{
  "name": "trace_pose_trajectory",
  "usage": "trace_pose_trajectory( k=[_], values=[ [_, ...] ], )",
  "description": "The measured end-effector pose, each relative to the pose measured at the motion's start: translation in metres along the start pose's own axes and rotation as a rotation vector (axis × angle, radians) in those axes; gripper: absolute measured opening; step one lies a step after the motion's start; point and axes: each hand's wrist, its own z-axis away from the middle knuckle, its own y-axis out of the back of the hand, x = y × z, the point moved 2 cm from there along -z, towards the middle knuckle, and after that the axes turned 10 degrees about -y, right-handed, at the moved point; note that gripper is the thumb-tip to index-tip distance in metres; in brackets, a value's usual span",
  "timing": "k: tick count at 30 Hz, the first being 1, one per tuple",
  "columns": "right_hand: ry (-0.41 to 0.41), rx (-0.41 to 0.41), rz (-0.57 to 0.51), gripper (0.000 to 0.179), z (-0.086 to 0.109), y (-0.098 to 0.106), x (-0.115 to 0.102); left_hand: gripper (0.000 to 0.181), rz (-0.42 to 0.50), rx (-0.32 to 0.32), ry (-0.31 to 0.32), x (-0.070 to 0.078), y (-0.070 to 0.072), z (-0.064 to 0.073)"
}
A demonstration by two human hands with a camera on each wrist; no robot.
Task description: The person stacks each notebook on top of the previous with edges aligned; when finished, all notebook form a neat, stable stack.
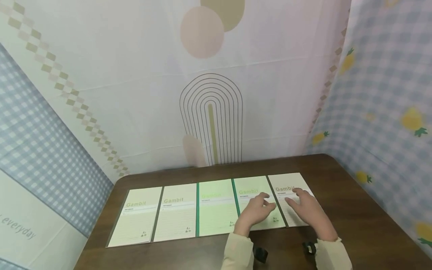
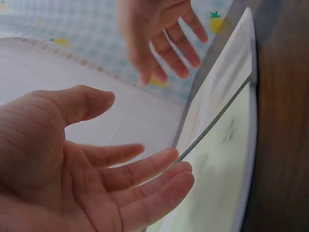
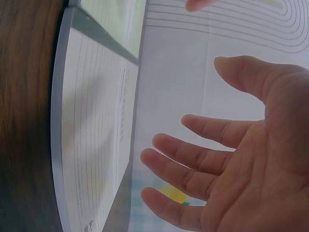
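Several Gambit notebooks lie side by side in a row on the table. From the left come a cream notebook, a second cream notebook, a green notebook and another green notebook with a dark green spine. A white notebook with a grey spine ends the row on the right. My left hand hovers over the right-hand green notebook, its fingers relaxed and nothing held. Above the white notebook is my right hand, fingers spread and loosely bent, palm empty in the right wrist view.
The dark wooden table has rounded back corners. Behind it hangs a pale patterned cloth, and a blue checked cloth with pineapples hangs along the right side. Black straps show by the wrists.
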Motion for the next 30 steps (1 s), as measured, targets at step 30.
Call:
trace_pose_trajectory(
  k=[30],
  values=[
    [-0.268,-0.054,0.021,0.074,-0.002,0.002,0.048,0.074,0.131,0.093,0.001,0.007,-0.038,-0.001]
  ],
)
